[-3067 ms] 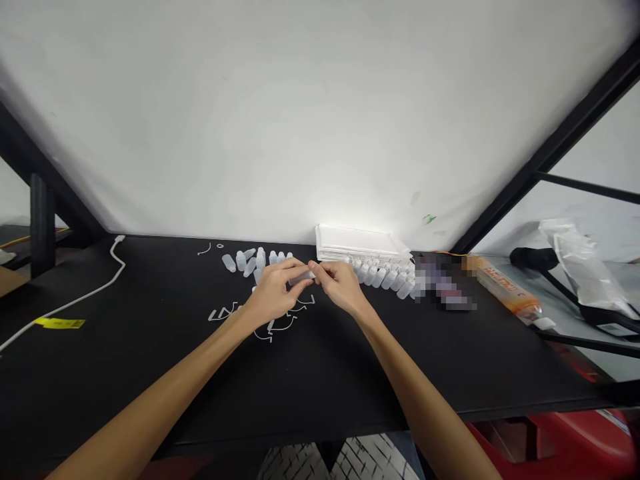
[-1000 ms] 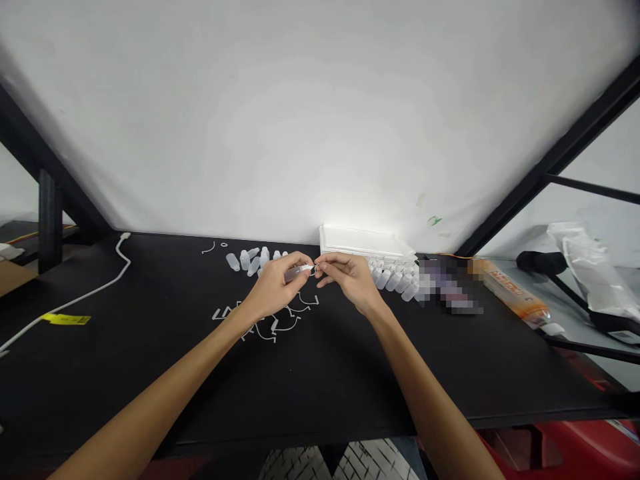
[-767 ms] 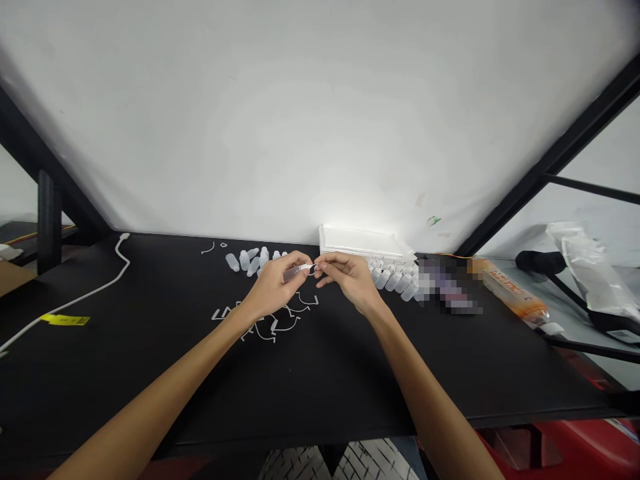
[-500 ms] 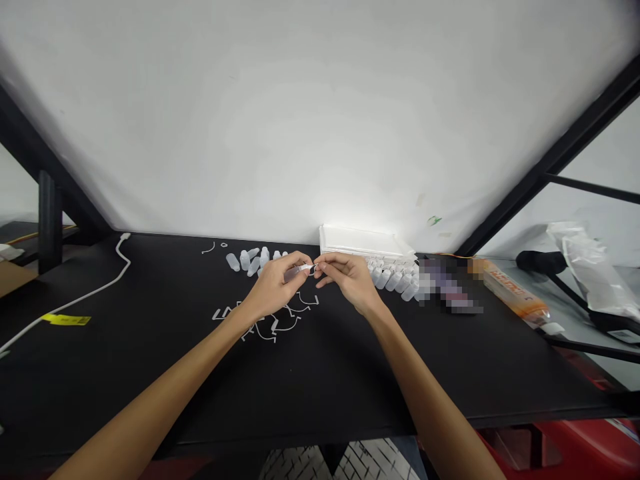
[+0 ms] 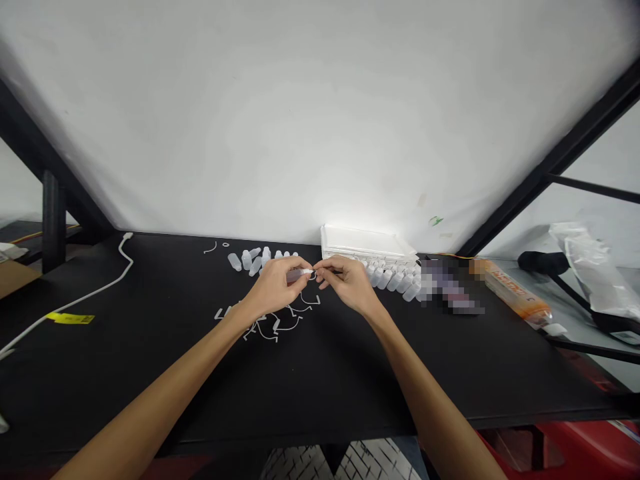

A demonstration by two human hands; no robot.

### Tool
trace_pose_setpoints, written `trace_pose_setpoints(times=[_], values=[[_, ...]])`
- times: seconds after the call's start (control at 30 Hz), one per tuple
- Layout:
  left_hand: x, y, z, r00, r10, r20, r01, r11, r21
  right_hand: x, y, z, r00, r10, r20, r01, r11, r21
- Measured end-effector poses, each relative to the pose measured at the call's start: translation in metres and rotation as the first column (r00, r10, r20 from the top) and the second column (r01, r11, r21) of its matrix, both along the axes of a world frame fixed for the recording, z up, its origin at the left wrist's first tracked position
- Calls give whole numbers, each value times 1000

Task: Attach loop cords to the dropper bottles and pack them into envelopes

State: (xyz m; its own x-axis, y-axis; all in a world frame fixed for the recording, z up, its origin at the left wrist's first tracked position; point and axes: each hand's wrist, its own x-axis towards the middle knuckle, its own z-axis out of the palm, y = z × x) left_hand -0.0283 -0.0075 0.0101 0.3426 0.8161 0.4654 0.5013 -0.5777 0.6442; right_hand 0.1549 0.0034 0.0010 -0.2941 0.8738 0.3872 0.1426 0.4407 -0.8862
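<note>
My left hand (image 5: 273, 287) is closed around a small translucent squeeze bottle (image 5: 296, 274), which lies sideways with its white nozzle pointing right. At the nozzle's tip, my right hand (image 5: 347, 280) pinches with thumb and forefinger. A thin white curved strip (image 5: 314, 274) shows by these fingertips, but what exactly they grip is too small to make out. Below and behind my left hand, several thin white curved strips with bent ends (image 5: 287, 328) lie on the black table (image 5: 320, 387). More small translucent bottles (image 5: 247, 260) lie beyond my left hand.
Rows of similar bottles (image 5: 395, 279) stand right of my right hand, before a stack of white flat packs (image 5: 367, 241). An orange-and-clear package (image 5: 520, 293) lies at the right. A white cable (image 5: 100, 288) with a yellow tag (image 5: 73, 319) runs along the left.
Both hands remain together at the bottle's nozzle. The bottle and fingers have shifted very slightly, and more of the bottle's body shows in my left hand.
</note>
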Motion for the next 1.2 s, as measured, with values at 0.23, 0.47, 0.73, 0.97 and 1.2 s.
trace_pose_setpoints(times=[0.23, 0.47, 0.73, 0.97, 1.2], values=[[0, -2, 2, 998, -39, -40, 39, 999, 13, 4, -3, 5, 997, 62, 37, -61, 997, -41], [1, -6, 4, 999, -32, -38, 35, 997, 67, 0, -6, 7, 995, 95, -20, -96, 994, -59], [0, -5, 6, 999, -48, -1, 48, 999, -16, -3, -6, 7, 991, 103, -85, -111, 989, -97], [-1, -5, 6, 993, -37, 114, 42, 998, -41, -2, -4, 13, 988, 6, -155, -26, 992, -127], [0, -7, 7, 997, -39, 60, 36, 998, 54, 20, -5, 30, 975, -219, -25, 220, 969, 109]])
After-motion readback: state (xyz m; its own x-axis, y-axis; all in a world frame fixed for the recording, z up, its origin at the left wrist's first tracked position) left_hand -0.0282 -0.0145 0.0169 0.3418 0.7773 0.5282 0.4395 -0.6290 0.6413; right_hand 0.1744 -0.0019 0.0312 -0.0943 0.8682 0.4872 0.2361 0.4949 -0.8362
